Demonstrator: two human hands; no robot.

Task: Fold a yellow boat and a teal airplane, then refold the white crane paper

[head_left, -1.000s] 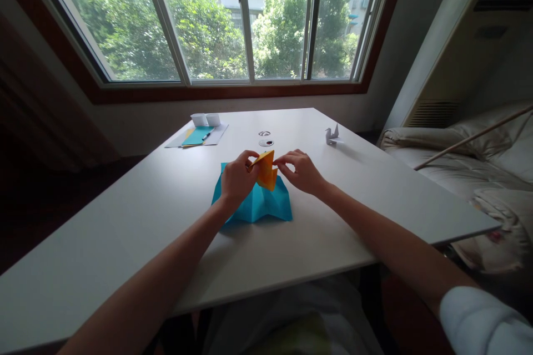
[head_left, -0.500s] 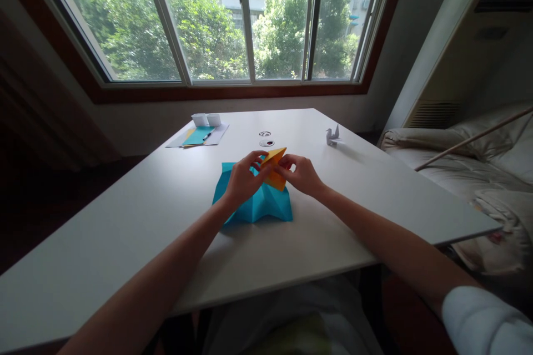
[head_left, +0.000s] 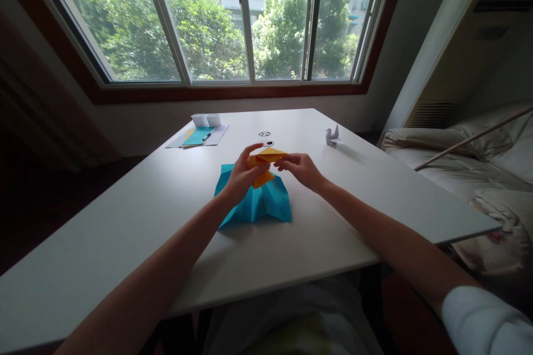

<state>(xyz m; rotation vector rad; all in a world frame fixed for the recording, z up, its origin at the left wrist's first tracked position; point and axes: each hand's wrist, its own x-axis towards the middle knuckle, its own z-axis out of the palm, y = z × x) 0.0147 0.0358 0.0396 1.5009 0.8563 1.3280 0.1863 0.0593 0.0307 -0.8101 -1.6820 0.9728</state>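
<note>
A folded piece of orange paper [head_left: 270, 154] is held up above the table between both hands. My left hand [head_left: 242, 175] grips its left side, thumb in front and fingers behind. At its right corner, my right hand [head_left: 300, 169] pinches the paper between thumb and fingers. Underneath lies a creased sheet of blue paper [head_left: 266, 205], its folds standing up from the table in ridges. The left hand and the orange paper hide part of the blue sheet.
On the white table [head_left: 125, 233], a grey folded paper bird [head_left: 332, 136] stands at the right. Back left are sheets of coloured paper [head_left: 199, 136] with a pen [head_left: 207, 136] and small white containers [head_left: 206, 120]. Round dark markings [head_left: 265, 134] lie beyond my hands.
The orange paper has turned, and its pointed top now lies flatter toward the right. My left hand has shifted slightly left, and the blue sheet has moved a little.
</note>
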